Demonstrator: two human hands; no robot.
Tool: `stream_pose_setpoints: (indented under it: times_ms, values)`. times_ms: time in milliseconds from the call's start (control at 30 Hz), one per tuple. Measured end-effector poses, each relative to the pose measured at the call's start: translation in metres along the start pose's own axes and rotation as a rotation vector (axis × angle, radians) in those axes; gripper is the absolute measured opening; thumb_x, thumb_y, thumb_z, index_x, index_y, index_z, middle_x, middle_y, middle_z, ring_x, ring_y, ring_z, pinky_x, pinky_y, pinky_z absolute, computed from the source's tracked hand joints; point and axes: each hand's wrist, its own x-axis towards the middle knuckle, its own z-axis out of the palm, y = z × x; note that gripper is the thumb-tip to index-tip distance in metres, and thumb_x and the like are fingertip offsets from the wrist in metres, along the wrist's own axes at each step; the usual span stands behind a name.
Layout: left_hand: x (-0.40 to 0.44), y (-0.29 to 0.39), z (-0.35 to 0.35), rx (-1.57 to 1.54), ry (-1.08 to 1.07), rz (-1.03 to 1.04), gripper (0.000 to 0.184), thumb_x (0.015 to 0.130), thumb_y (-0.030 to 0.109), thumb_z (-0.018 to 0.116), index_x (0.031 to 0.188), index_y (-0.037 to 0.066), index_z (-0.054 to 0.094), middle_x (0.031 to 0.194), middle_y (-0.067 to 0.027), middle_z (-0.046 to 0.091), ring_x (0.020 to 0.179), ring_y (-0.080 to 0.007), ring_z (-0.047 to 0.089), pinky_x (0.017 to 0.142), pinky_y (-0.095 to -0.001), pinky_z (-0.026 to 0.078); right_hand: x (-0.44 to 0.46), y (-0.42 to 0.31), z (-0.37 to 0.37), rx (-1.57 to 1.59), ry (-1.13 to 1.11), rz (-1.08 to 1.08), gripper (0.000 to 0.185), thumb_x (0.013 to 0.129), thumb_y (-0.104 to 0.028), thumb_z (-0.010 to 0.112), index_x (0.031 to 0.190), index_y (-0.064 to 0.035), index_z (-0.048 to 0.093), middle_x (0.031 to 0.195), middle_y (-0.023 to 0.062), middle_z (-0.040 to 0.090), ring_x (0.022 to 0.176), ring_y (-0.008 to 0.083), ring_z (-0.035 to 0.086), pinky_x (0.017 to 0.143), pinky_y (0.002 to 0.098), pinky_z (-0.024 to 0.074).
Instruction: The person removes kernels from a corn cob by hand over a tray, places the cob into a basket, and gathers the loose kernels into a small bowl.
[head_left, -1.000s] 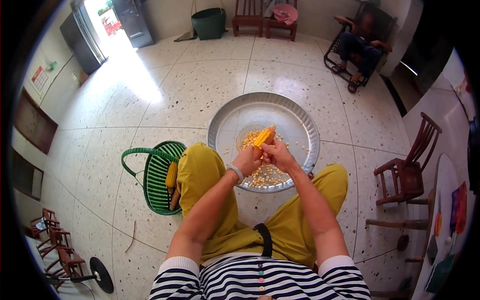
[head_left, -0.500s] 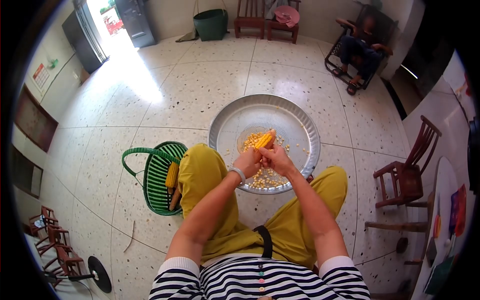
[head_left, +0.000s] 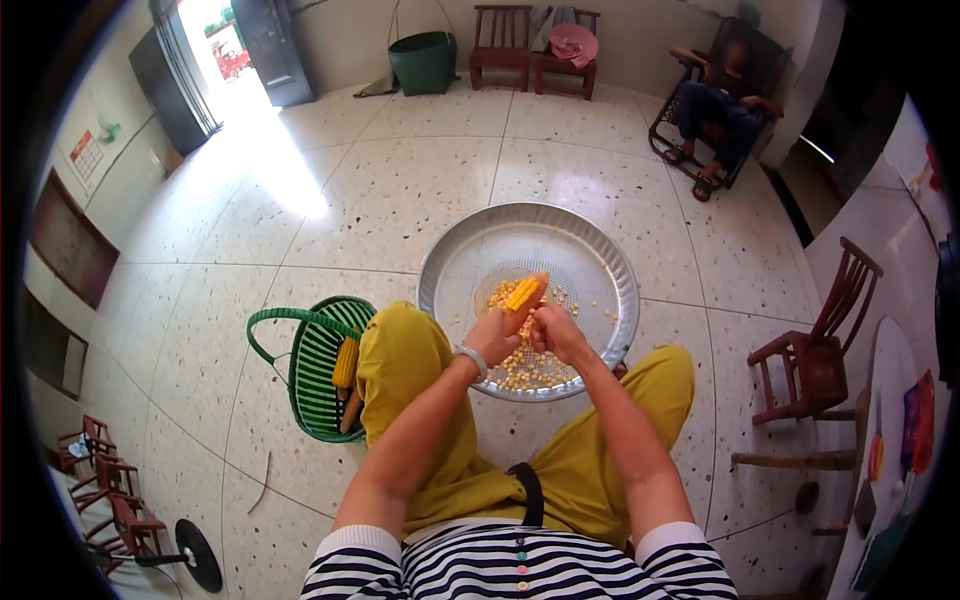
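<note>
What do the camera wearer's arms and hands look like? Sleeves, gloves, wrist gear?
Short sleeves, dark-and-white striped, with plain pale cuffs. Left hand ungloved, a pale band at its wrist; right hand ungloved, no band visible.

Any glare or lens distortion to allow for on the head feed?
Head view: the doorway is partly washed out, glare streaks the floor, lines bow and corners go black; same view: the corn cob sits clear of that glare.

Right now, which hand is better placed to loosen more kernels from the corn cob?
Probably the right hand: it is close beside the corn cob, over the metal tray, while the left hand is wrapped around the cob's lower end.
</note>
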Motion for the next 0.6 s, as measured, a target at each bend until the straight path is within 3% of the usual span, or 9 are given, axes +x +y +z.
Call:
stream_pose_setpoints:
  times_ms: [267, 367, 467, 600]
  values:
    - [0.002, 0.001, -0.003, 0.033, -0.014, -0.073, 0.044, 0.071, 0.023, 0.069, 0.103, -0.004, 0.055, 0.092, -0.0251, 0.063, 0.088, -0.0381, 0.062, 0.077, -0.0410, 0.048, -0.007, -0.001, -0.010, -0.147, 0.184, -0.074, 0.015, 0.090, -0.018, 0.059, 0.091, -0.0040, 0.054, 0.073, 0.0060, 0.063, 0.060, 0.0137, 0.062, 0.055, 0.0238, 0.0515]
    - [0.002, -0.003, 0.002, 0.094, 0.005, -0.057, 0.044, 0.071, 0.024, 0.069, 0.102, -0.003, 0.055, 0.094, -0.0250, 0.063, 0.090, -0.0379, 0.061, 0.078, -0.0416, 0.048, -0.018, -0.013, -0.006, -0.215, 0.239, -0.096, 0.016, 0.088, -0.019, 0.062, 0.086, -0.0047, 0.055, 0.071, 0.0038, 0.062, 0.056, 0.0100, 0.059, 0.050, 0.0220, 0.0481]
    - [-0.001, 0.002, -0.001, 0.107, 0.000, -0.045, 0.043, 0.071, 0.025, 0.069, 0.101, -0.003, 0.054, 0.094, -0.0254, 0.062, 0.091, -0.0387, 0.061, 0.078, -0.0423, 0.048, -0.014, -0.009, -0.013, -0.320, 0.298, -0.255, 0.021, 0.085, -0.020, 0.067, 0.077, -0.0057, 0.054, 0.062, 0.0018, 0.058, 0.048, 0.0068, 0.054, 0.042, 0.0198, 0.0428]
    - [-0.005, 0.009, -0.005, 0.119, -0.016, -0.020, 0.040, 0.073, 0.023, 0.067, 0.099, -0.003, 0.052, 0.095, -0.0261, 0.061, 0.093, -0.0400, 0.059, 0.080, -0.0438, 0.047, -0.012, -0.009, -0.018, -0.271, 0.361, -0.274, 0.033, 0.083, -0.028, 0.070, 0.069, -0.0083, 0.049, 0.056, -0.0013, 0.051, 0.045, 0.0049, 0.048, 0.038, 0.0197, 0.0372]
